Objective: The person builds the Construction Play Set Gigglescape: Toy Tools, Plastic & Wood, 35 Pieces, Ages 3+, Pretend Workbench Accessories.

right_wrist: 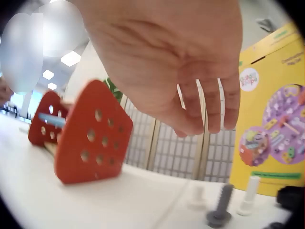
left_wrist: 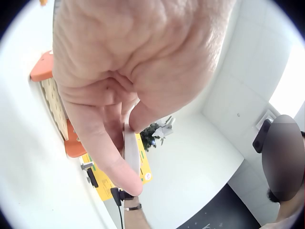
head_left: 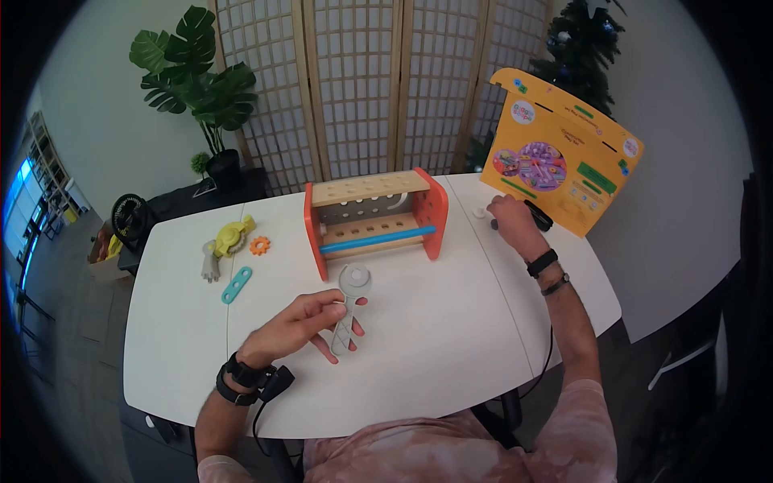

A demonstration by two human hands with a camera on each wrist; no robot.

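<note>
My left hand [head_left: 310, 322] pinches a light grey toy wrench [head_left: 344, 326] by its handle, between thumb and fingers, round head up, above the table. In the left wrist view the wrench [left_wrist: 132, 155] shows edge-on behind the fingers. On the right side, my right hand [head_left: 519, 225] hovers with fingers pointing down and nothing gripped. Below the fingers [right_wrist: 193, 119] in the right wrist view stand a dark grey bolt [right_wrist: 221, 207], a white bolt [right_wrist: 250, 195] and a shorter white piece [right_wrist: 197, 198]. A wooden toy toolbox with red sides [head_left: 435, 213] and a blue bar [head_left: 378, 239] stands between the hands.
Left on the white table [head_left: 435, 346] lie a yellow toy piece [head_left: 232, 239], a grey forked piece [head_left: 211, 262], an orange gear [head_left: 259, 245] and a teal strip with holes [head_left: 237, 285]. A yellow box [head_left: 555, 153] stands at the back right, a black object [head_left: 538, 215] before it.
</note>
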